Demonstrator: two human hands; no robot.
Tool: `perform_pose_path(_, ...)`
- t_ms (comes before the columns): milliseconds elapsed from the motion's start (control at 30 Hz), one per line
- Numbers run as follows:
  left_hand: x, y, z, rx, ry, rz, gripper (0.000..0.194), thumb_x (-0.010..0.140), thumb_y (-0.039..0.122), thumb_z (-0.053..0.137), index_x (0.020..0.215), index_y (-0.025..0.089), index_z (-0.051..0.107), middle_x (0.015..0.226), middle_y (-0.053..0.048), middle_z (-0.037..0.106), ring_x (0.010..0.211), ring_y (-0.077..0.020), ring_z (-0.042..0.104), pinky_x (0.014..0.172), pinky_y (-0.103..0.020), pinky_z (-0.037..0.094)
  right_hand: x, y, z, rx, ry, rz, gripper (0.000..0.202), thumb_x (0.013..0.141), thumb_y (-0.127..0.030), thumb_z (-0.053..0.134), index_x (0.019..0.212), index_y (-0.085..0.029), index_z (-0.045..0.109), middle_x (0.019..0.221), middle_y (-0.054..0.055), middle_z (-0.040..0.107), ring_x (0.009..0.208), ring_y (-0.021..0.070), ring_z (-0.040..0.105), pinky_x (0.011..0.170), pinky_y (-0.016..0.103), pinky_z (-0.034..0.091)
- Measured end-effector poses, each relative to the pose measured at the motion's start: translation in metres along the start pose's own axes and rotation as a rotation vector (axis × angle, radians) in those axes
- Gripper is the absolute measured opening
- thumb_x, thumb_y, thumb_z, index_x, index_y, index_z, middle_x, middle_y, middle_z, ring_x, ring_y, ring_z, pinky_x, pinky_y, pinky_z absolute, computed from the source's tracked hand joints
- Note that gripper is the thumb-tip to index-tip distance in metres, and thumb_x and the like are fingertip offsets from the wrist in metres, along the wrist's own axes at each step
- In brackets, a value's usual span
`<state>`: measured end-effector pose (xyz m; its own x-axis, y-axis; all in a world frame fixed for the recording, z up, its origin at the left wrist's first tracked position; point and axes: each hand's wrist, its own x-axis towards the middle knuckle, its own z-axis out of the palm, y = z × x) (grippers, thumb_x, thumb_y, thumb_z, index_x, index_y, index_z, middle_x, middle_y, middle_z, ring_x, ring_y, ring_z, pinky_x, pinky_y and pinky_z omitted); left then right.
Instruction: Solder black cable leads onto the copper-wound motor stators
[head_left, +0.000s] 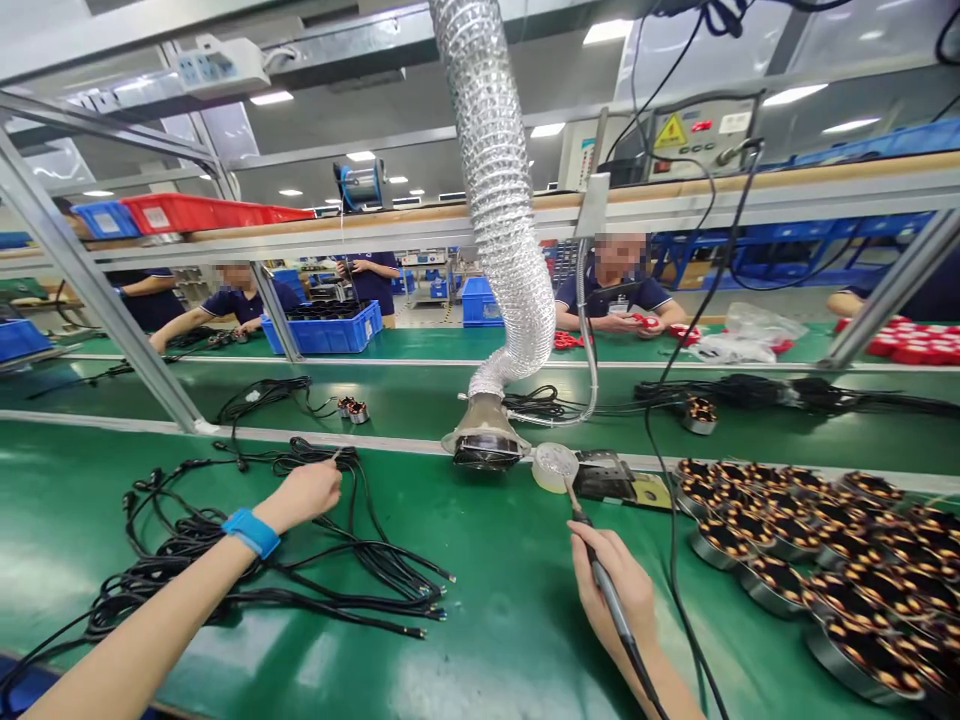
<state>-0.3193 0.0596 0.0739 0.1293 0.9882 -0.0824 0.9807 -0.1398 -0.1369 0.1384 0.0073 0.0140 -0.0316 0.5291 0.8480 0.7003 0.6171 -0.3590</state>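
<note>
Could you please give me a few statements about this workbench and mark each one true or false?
1. The right hand holds a soldering iron. True.
2. The left hand rests on the motor stators. False: it is at the black cables, pinching a wire end.
3. The left wrist wears a red band. False: the wristband is blue.
4. A silver flexible duct hangs down over the green bench. True.
5. The stators lie to the right of the right hand. True.

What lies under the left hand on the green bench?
Under the left hand lies a tangle of black cables on the green bench. Its fingers pinch one cable's end; the cable parts beneath the palm are hidden.
</note>
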Motion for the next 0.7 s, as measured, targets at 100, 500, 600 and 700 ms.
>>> perform_pose_path(100,-0.022,0.025,0.009,-0.081,-0.070,0.124,0.038,0.091,0.052,0.051,0.075,0.019,0.064,0.082,-0.006,0.065,0.077,-0.0226,0.065,0.068,-0.029,0.046,-0.002,-0.001,0.003,0.035,-0.011,-0.004,0.018,0.095,-0.015,0.056,0.111,-0.020,0.064,0.088,0.005,0.065,0.071,0.0143,0.064,0.069,0.027,0.050)
perform_pose_path(500,-0.056,0.031,-0.002,-0.470,-0.068,0.275,0.025,0.096,0.039,0.048,0.087,0.020,0.062,0.084,-0.001,0.063,0.074,-0.0170,0.054,0.067,-0.026,0.037,-0.002,-0.007,-0.001,0.025,0.001,-0.014,0.019,0.095,-0.011,0.055,0.111,-0.019,0.063,0.087,0.005,0.064,0.072,0.0138,0.062,0.069,0.026,0.050)
perform_pose_path(600,-0.069,0.031,-0.005,-0.607,-0.111,0.269,0.030,0.094,0.045,0.052,0.088,0.020,0.067,0.086,-0.001,0.062,0.073,-0.0158,0.052,0.066,-0.025,0.037,-0.003,-0.008,0.000,0.024,-0.001,-0.008,0.019,0.095,-0.012,0.056,0.111,-0.020,0.063,0.086,0.005,0.064,0.070,0.0137,0.062,0.067,0.026,0.049)
perform_pose_path(700,-0.076,0.036,0.003,-0.636,-0.197,0.335,0.039,0.094,0.048,0.053,0.077,0.018,0.070,0.084,-0.003,0.063,0.074,-0.0157,0.055,0.067,-0.024,0.039,-0.003,-0.011,0.001,0.027,-0.004,-0.009,0.019,0.094,-0.013,0.055,0.110,-0.020,0.063,0.085,0.004,0.065,0.069,0.0141,0.063,0.066,0.026,0.050)
